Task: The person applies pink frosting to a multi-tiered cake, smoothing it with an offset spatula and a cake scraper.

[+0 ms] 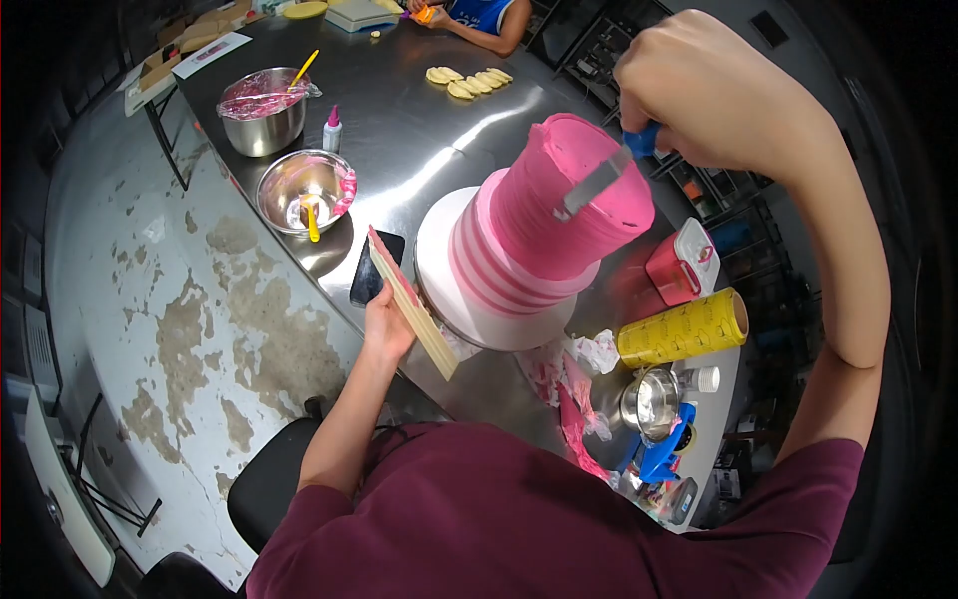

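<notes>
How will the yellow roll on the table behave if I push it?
The yellow roll would probably roll easily, because it is round and lies on its side. The small metal bowl close by may stop it there. It looks stiff, wound in many layers.

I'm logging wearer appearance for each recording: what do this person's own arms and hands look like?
The shirt is plain maroon, its short sleeves leaving both forearms uncovered. The left hand and right hand are bare, without gloves. No watch, bracelet or marking shows on either wrist or forearm; fingernail details are too small to tell.
</notes>
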A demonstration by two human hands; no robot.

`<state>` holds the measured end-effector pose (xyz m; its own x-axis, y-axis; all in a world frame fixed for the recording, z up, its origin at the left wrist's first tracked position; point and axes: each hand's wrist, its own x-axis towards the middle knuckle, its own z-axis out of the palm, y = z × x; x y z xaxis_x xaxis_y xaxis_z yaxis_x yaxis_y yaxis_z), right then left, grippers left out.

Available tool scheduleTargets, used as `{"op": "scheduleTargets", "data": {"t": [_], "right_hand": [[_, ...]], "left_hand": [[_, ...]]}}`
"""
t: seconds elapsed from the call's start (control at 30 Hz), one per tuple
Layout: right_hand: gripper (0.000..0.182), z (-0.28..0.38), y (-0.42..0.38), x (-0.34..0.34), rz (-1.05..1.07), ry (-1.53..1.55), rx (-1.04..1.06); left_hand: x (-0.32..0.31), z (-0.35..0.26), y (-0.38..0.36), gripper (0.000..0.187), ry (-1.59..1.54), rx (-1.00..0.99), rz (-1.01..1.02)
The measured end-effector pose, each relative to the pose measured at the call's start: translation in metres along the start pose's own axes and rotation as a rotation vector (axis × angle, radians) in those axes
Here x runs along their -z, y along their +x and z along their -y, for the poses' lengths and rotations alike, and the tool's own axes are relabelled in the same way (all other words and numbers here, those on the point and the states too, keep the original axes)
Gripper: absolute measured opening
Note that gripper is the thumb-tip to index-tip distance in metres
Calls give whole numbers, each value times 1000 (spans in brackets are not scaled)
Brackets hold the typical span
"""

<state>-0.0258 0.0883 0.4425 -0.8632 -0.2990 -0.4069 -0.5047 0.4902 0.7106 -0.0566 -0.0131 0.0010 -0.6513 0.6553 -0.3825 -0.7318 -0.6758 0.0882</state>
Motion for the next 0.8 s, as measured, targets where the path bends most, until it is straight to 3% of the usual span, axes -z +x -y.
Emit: {"op": "scheduleTargets", "data": {"t": [0.17, 0.5, 0.67, 0.8], "right_hand": [[12, -2, -4, -9, -249, -53, 37], [11, 3, -11, -4, -144, -32, 36], [7, -10, -10, -9, -266, -19, 28], [7, -7, -13, 0, -189, -8, -36]], "left_hand": [[16, 2, 4, 31, -11, 1, 72], [33, 10, 5, 31, -20, 47, 152], [7, 10, -4, 27, -10, 11, 24], [4, 9, -6, 25, -17, 10, -18]]}}
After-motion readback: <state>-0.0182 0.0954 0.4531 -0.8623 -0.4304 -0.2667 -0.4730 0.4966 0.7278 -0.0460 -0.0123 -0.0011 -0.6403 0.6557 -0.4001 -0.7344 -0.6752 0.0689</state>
